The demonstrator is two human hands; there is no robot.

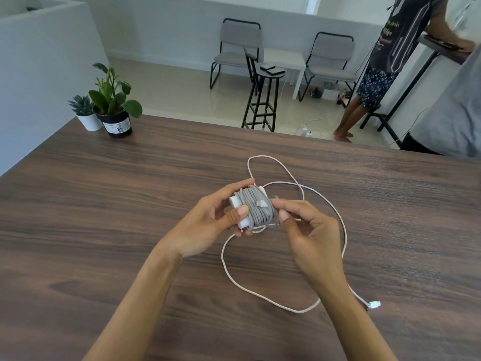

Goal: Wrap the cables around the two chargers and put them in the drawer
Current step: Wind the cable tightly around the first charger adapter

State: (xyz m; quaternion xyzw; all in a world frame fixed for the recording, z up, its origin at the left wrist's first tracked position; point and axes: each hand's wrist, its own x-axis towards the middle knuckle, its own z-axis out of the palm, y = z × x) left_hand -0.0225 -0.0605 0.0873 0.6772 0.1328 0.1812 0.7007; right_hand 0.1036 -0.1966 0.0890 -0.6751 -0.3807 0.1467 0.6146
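Bright even daylight, soft shadows, sharp centre, wide-angle bending at edges.

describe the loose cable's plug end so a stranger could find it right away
On the dark wood-grain table, follow the loose white cable toward the near right edge, past the right hand. It ends in a small white rectangular connector, lying alone, unwrapped.

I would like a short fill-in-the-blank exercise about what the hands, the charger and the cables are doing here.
1. The left hand holds a white charger wrapped in a ____ cable.
2. The loose white cable lies on the ____ table.
3. The right hand pinches at the charger's ____ side.
4. Two potted ____ stand at the table's far left.

Missing words: grey; wooden; right; plants
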